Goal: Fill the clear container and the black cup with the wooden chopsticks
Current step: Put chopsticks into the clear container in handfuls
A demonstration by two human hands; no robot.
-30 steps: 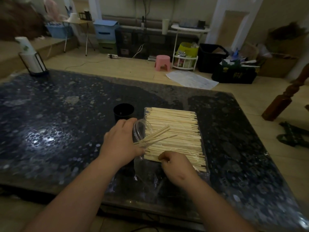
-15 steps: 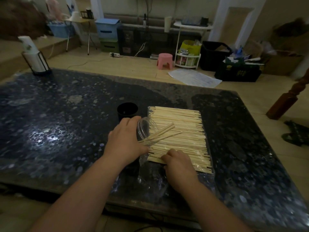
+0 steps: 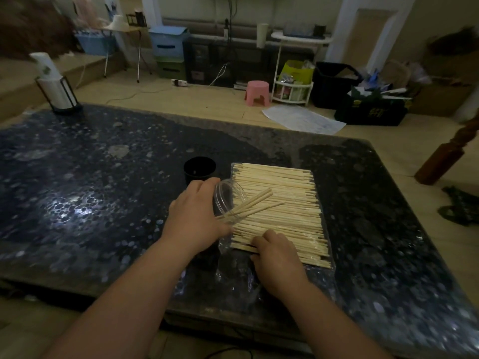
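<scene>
Centre frame, left hand (image 3: 193, 216) grips clear plastic container (image 3: 225, 196) tilted toward wooden chopsticks (image 3: 285, 224) for loading; right hand (image 3: 274, 255) curls there, hold indiscernible.

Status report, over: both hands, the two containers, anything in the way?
Left hand grips tilted clear container, few chopsticks inside. Right hand picks at chopstick pile, near edge. Black cup upright behind, none showing. Nothing blocking.

One wide camera rode on my head, facing forward and down, close over my left hand (image 3: 195, 216) and right hand (image 3: 277, 257) at the dark table (image 3: 77, 203), the room's floor (image 3: 181, 102) beyond.
</scene>
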